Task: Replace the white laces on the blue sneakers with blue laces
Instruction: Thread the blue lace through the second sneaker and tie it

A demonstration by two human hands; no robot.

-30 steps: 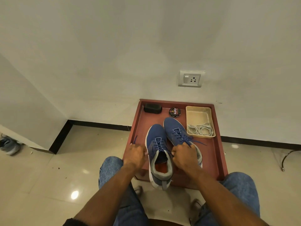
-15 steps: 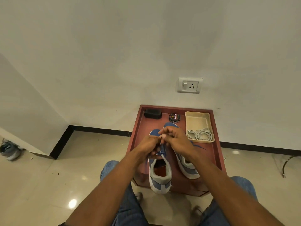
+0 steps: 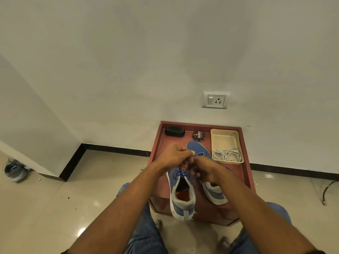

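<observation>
A low reddish-brown worktop with a raised rim stands against a white wall, on a glossy beige tile floor with a black skirting. A socket is on the wall above it. At the back of the worktop lie a black brush, a round polish tin and a cream tray; the white laces lie coiled in the near end of the tray. Far to the left, by the wall corner, a grey shoe lies on the floor.

Two blue sneakers with grey collars and white soles lie side by side on the worktop, toes to the wall. The left sneaker has its heel over the near edge, and the blue lace is threaded through its eyelets. The right sneaker is partly hidden by the hands; its toe shows near the tin.

Both hands meet above the tongue of the left sneaker. The left hand has curled fingers that pinch the lace. The right hand is also curled at the lace, but its grip is hidden.
</observation>
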